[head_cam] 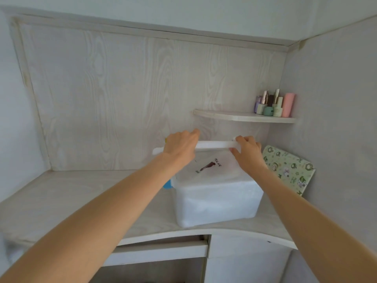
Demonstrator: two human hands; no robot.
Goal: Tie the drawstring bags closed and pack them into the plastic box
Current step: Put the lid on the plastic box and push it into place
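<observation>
A translucent white plastic box (pixel 218 203) stands on the pale wood desk (pixel 61 197), right of centre. Its lid (pixel 214 144) lies over the top, tilted with the far edge raised. My left hand (pixel 181 146) grips the far rim of the lid on the left. My right hand (pixel 247 155) holds the same rim on the right, fingers curled over it and thumb on the near side. A dark red print with black letters (pixel 208 165) shows at the lid; whether it is on a bag inside I cannot tell. No drawstring bag is plainly visible.
A small blue object (pixel 167 183) peeks out behind the box's left side. A floral green pad (pixel 289 170) leans against the right wall. A corner shelf (pixel 234 116) above carries several small bottles (pixel 275 105). A drawer sits under the desk's front edge.
</observation>
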